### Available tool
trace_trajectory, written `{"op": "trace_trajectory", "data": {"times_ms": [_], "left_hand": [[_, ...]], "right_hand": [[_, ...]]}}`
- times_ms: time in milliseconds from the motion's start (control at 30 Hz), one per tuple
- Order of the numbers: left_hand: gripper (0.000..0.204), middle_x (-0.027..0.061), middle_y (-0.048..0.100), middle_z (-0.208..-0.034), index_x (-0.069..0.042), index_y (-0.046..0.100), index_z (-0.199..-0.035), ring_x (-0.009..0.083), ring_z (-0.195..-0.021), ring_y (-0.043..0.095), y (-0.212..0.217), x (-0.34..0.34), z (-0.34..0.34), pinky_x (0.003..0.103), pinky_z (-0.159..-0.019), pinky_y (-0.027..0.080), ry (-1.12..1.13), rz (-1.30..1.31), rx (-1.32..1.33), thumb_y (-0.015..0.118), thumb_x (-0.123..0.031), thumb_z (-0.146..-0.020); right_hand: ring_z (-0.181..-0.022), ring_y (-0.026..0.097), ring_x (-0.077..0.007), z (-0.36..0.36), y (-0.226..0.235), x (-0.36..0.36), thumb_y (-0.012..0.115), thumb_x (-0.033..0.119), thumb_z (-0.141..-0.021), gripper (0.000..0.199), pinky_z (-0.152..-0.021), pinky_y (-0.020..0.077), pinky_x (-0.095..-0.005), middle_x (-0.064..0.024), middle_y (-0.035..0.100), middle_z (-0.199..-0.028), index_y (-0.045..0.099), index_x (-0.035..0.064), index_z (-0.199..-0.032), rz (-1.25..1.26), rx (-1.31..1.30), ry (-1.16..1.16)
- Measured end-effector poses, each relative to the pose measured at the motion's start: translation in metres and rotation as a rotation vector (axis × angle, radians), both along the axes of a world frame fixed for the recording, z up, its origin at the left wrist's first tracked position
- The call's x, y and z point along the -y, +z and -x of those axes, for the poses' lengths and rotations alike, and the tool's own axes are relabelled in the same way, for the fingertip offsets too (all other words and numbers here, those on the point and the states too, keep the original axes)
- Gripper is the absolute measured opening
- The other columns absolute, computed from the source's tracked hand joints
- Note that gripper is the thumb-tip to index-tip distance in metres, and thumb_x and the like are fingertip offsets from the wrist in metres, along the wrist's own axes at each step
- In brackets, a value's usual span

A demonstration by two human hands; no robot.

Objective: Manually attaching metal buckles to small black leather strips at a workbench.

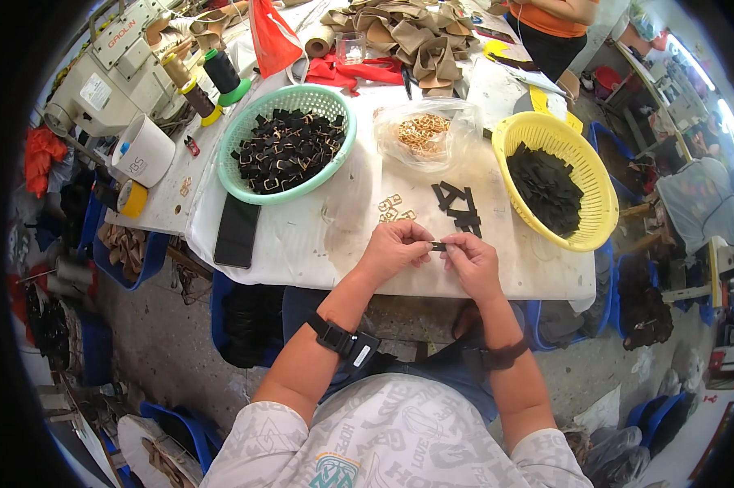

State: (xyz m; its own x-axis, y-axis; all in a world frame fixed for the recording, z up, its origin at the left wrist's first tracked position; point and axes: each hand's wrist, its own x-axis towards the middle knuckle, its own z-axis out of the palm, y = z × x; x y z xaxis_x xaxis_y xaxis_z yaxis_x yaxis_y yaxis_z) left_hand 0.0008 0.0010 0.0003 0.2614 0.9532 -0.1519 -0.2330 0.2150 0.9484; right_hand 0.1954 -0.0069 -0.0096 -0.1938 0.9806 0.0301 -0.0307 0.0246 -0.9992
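- Both forearms reach forward from the near side, elbows bent and spread, so the two hands meet over the near part of the table [497, 281].
- The left hand [401, 248] is turned inward, its thumb and forefinger drawn narrow and pinching the left end of a small black strip [437, 246].
- The right hand [474, 262] mirrors it, thumb and fingertips closed narrowly on the strip's right end; the strip spans the small gap between them.
- A black strap with a boxy device [360, 350] circles the left forearm; a dark band [503, 355] circles the right.
- Just beyond the hands lie loose gold buckles [395, 210] on the left and a scatter of black strips [462, 213] on the right.
- Farther left stands the green basket [302, 98], heaped with black pieces [289, 150] carrying gold metal.
- Far side, between the baskets, a clear bag [468, 134] sits open around gold-coloured fittings [423, 134].
- On the right, the yellow basket [598, 203] holds a pile of flat black pieces [546, 191].
- At the far left, a white tub [145, 150] has something blue inside.
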Motion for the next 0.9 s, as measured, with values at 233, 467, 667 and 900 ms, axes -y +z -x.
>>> {"op": "trace_trajectory", "data": {"times_ms": [233, 467, 667, 900], "left_hand": [[0.009, 0.0069, 0.069, -0.076, 0.003, 0.068, -0.093, 0.0103, -0.066, 0.065, 0.002, 0.000, 0.000, 0.023, -0.058, 0.052, -0.007, 0.001, -0.013, 0.069, -0.001, -0.086], [0.009, 0.0074, 0.068, -0.076, 0.003, 0.067, -0.093, 0.0106, -0.065, 0.064, 0.000, 0.000, 0.000, 0.023, -0.058, 0.051, -0.003, 0.001, -0.020, 0.069, 0.000, -0.086], [0.008, 0.0059, 0.068, -0.075, 0.002, 0.069, -0.091, 0.0098, -0.066, 0.065, -0.003, 0.000, 0.001, 0.023, -0.058, 0.054, 0.023, -0.010, 0.005, 0.069, -0.002, -0.084], [0.009, 0.0071, 0.069, -0.080, 0.003, 0.068, -0.094, 0.0107, -0.068, 0.065, -0.001, -0.001, 0.001, 0.024, -0.062, 0.054, 0.004, -0.006, 0.008, 0.069, 0.000, -0.086]], "right_hand": [[-0.071, 0.062, -0.0097, 0.001, 0.000, 0.001, 0.056, -0.001, -0.094, 0.013, -0.061, 0.0499, -0.0229, -0.0054, 0.066, -0.082, 0.066, -0.0029, -0.102, -0.009, -0.021, -0.015], [-0.072, 0.062, -0.0098, 0.001, 0.000, 0.001, 0.055, -0.001, -0.094, 0.013, -0.062, 0.0500, -0.0229, -0.0057, 0.066, -0.084, 0.066, -0.0031, -0.102, 0.004, -0.019, -0.015], [-0.072, 0.063, -0.0100, 0.002, 0.003, 0.002, 0.057, 0.001, -0.093, 0.015, -0.062, 0.0506, -0.0236, -0.0068, 0.067, -0.084, 0.065, -0.0036, -0.105, 0.039, -0.053, -0.011], [-0.061, 0.054, -0.0058, 0.009, -0.002, -0.001, 0.063, 0.007, -0.090, 0.010, -0.054, 0.0426, -0.0219, -0.0019, 0.062, -0.073, 0.064, -0.0016, -0.095, -0.029, 0.143, 0.010]]}}
